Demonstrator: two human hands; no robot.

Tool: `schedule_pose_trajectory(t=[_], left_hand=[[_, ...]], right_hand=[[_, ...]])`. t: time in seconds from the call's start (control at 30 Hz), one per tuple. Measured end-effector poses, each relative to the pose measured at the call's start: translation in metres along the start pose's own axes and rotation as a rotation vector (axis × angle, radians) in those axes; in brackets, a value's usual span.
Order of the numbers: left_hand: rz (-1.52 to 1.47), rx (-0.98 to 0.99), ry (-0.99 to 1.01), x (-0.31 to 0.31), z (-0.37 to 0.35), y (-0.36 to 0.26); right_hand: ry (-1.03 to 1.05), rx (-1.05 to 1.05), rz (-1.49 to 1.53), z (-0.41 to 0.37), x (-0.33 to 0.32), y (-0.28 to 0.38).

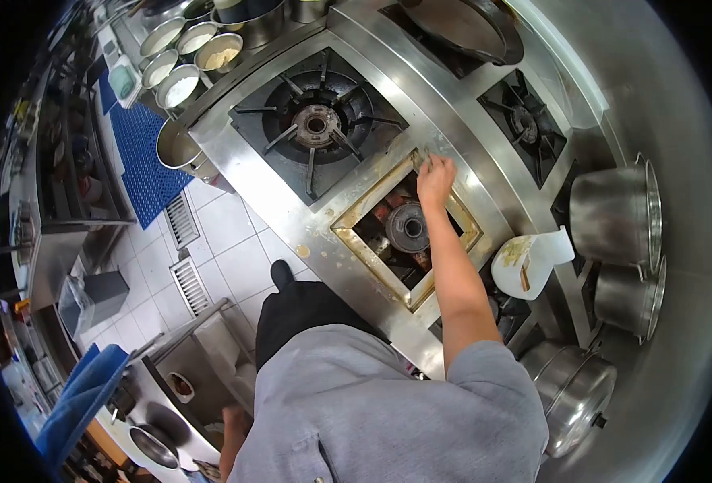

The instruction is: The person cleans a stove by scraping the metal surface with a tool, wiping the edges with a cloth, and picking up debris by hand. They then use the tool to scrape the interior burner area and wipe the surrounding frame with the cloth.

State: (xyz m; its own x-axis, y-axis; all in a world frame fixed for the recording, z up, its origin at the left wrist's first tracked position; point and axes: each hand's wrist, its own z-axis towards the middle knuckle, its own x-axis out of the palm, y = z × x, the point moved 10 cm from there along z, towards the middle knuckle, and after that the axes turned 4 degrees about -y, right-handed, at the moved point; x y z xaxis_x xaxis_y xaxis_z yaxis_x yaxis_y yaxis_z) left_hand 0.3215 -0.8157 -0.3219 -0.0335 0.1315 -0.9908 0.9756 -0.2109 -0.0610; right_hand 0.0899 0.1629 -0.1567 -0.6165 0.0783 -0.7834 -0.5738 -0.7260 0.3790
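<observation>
My right hand [436,179] is at the upper corner of an uncovered square burner opening [358,256], its fingers closed and pressed together at the greasy rim. What it holds, if anything, is too small to make out. Inside the opening sits a round burner [407,228] with reddish parts around it. Brown residue lines the rim, and wet spots mark the steel beside it. My left hand [233,416] hangs low at the left, by the sink counter, its fingers hard to make out. A white cut container [525,264] with brown smears stands right of my right forearm.
A second burner with a black grate [316,122] lies up and left. Large steel pots [614,213] line the right side. Metal bowls [182,87] of pale ingredients stand at the upper left. A blue mat [142,157] and floor drains [188,286] are on the tiles.
</observation>
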Motion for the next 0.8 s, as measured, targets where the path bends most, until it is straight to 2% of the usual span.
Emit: schedule_pose_trajectory(t=[0.07,0.1,0.13,0.17,0.2,0.23,0.27,0.37,0.4,0.5,0.6,0.63,0.7,0.77,0.8], left_hand=[[0.095,-0.651,-0.300,0.019,0.003,0.027],[0.093,-0.263,0.094,0.059,0.023,0.000],[0.103,0.127,0.485,0.091,0.010,-0.025],[0.067,0.384,0.743,0.096,-0.017,-0.039],[-0.012,0.543,0.920,0.075,-0.064,-0.064],[-0.089,0.621,0.994,0.051,-0.105,-0.104],[-0.126,0.698,1.015,0.031,-0.137,-0.145],[-0.135,0.900,0.908,0.024,-0.173,-0.231],[-0.129,0.990,0.859,0.009,-0.191,-0.254],[-0.122,1.058,0.896,-0.040,-0.257,-0.293],[-0.027,1.100,0.903,-0.017,-0.236,-0.280],[0.015,1.149,0.888,-0.017,-0.234,-0.273],[0.110,1.153,0.878,0.026,-0.186,-0.236],[0.192,1.088,0.902,0.068,-0.133,-0.183],[0.350,1.144,0.944,0.070,-0.133,-0.166]], right_hand=[[0.013,0.022,0.022,0.005,0.021,-0.003],[0.096,0.036,-0.052,0.006,0.040,-0.003],[0.186,0.050,-0.130,0.000,0.055,-0.003],[0.122,0.024,-0.090,-0.012,0.053,0.003],[0.056,-0.004,-0.046,-0.024,0.049,0.010],[0.117,-0.021,-0.022,-0.033,0.048,0.016],[0.174,-0.049,-0.024,-0.041,0.047,0.022],[0.340,-0.172,-0.060,-0.048,0.053,0.034],[0.289,-0.155,-0.099,-0.035,0.051,0.026],[0.188,-0.051,-0.152,-0.005,0.047,0.003],[0.186,-0.136,-0.065,-0.019,0.053,0.019],[0.238,-0.167,-0.115,-0.028,0.053,0.025],[0.408,-0.326,-0.023,-0.054,0.041,0.046],[0.570,-0.438,0.064,-0.074,0.032,0.063],[0.648,-0.462,0.102,-0.081,0.026,0.064]])
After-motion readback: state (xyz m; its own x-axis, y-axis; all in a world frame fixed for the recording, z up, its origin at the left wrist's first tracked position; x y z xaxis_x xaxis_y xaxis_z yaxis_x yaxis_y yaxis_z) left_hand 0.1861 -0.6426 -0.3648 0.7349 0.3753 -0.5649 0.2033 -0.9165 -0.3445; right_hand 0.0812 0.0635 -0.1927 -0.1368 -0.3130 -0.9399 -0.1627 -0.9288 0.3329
